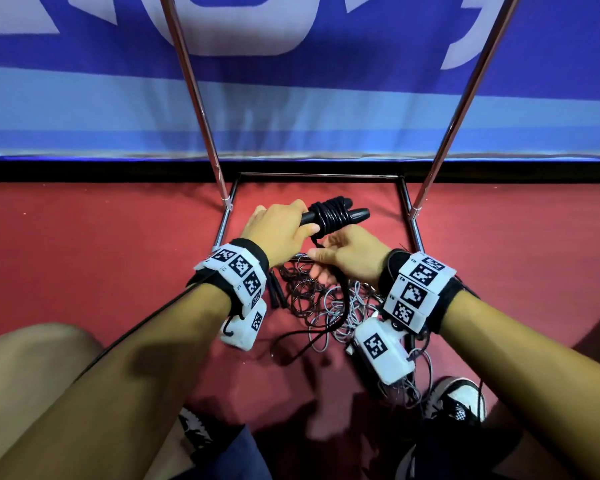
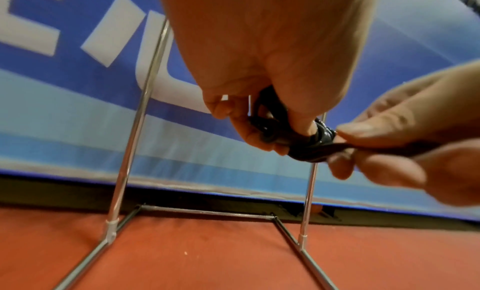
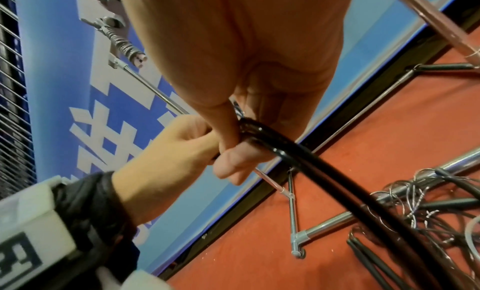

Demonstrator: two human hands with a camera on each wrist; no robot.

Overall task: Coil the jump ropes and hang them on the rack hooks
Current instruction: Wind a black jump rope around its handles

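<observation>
My left hand (image 1: 278,226) grips the black handles of a jump rope (image 1: 329,214), whose cord is wound in several turns around them. The same bundle (image 2: 283,138) shows under my left fingers in the left wrist view. My right hand (image 1: 343,258) pinches the loose black cord (image 3: 298,157) just below the bundle; the cord runs down to the floor. Behind the hands stands the metal rack (image 1: 201,109) with two slanted poles and a floor frame. Its hooks (image 3: 103,25) show only at the top left of the right wrist view.
A tangled pile of thin grey and dark ropes (image 1: 326,306) with black handles (image 1: 276,292) lies on the red floor (image 1: 84,244) under my wrists. A blue banner (image 1: 291,98) hangs behind the rack. My shoes (image 1: 458,403) and knees are close in front.
</observation>
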